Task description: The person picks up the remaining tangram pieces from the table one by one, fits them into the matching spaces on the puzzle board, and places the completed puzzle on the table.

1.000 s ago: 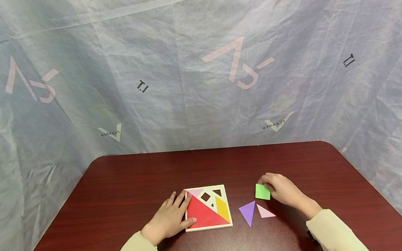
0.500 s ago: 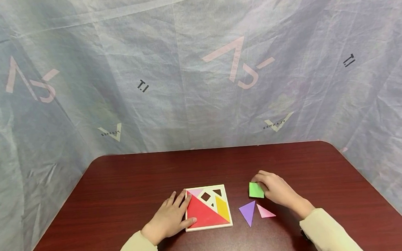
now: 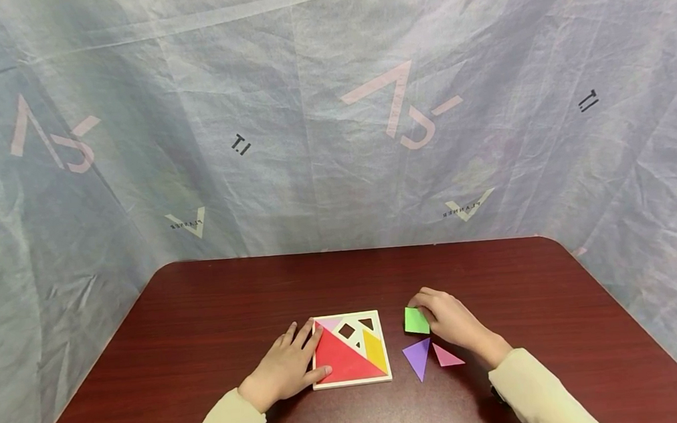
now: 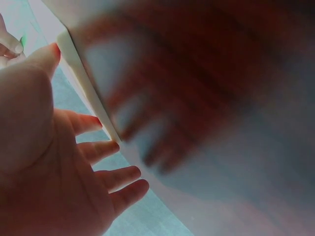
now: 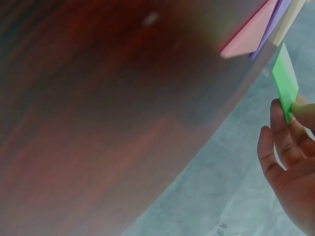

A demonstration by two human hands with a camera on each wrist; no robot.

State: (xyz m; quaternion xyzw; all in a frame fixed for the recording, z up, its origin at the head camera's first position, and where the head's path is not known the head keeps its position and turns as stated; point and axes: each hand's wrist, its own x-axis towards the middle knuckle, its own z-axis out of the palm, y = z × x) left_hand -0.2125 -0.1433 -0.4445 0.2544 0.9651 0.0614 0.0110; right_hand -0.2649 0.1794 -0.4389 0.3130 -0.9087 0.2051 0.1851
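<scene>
My right hand (image 3: 452,320) pinches a green square tangram piece (image 3: 416,321) between thumb and fingers; in the right wrist view the green square (image 5: 285,83) is lifted off the table. My left hand (image 3: 286,367) rests with spread fingers on the left edge of a white-framed tangram tray (image 3: 353,383), thumb and fingertips touching it. Inside the tray lie large red triangle pieces (image 3: 342,359), a yellow parallelogram (image 3: 376,352) and a pink-violet piece (image 3: 328,323). Dark gaps show at its upper right. A purple triangle (image 3: 419,357) and a pink triangle (image 3: 446,355) lie right of the tray.
The dark red-brown table (image 3: 260,285) has rounded far corners. A grey-blue printed cloth (image 3: 308,140) hangs behind it and at both sides. In the right wrist view the pink triangle (image 5: 251,32) and purple triangle (image 5: 269,29) lie near the tray's edge (image 5: 288,22).
My right hand has carried the green square leftward, nearer to the tray and above the purple triangle in the head view. The left hand and the tray have stayed where they were.
</scene>
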